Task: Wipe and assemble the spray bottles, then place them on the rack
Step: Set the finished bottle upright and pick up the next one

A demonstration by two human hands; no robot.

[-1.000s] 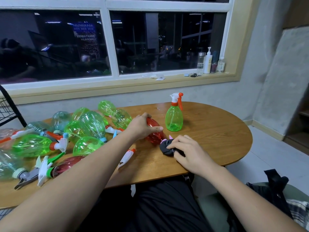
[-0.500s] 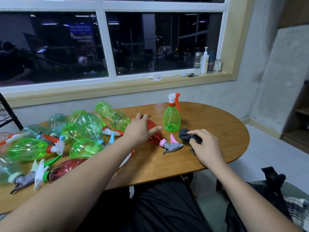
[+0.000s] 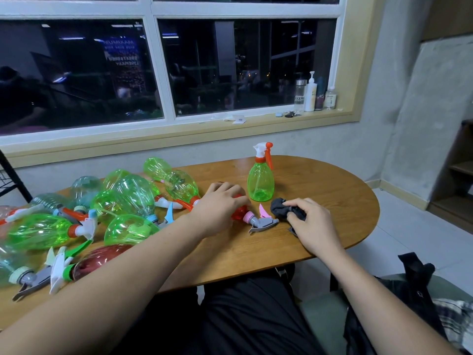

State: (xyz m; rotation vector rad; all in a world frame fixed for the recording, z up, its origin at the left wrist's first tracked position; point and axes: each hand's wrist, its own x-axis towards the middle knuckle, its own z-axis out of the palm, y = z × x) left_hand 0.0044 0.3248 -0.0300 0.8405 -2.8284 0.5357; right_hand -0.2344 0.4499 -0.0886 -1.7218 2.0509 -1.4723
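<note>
A red spray bottle (image 3: 238, 213) lies on its side on the wooden table (image 3: 320, 190), its pink collar and grey-pink trigger head (image 3: 261, 221) pointing right. My left hand (image 3: 220, 204) covers and grips the red body. My right hand (image 3: 313, 224) holds a dark grey cloth (image 3: 284, 208) bunched on the table just right of the trigger head. A green spray bottle (image 3: 261, 179) with a white and orange head stands upright behind them.
Several green, clear and red bottles with trigger heads lie in a pile (image 3: 122, 201) on the table's left half. A black wire rack (image 3: 10, 180) shows at the far left edge. Small bottles (image 3: 311, 94) stand on the window sill. A bag (image 3: 419, 285) sits at my right.
My right hand slid the cloth to the right, off the trigger head, which now shows. My left hand stays on the red bottle.
</note>
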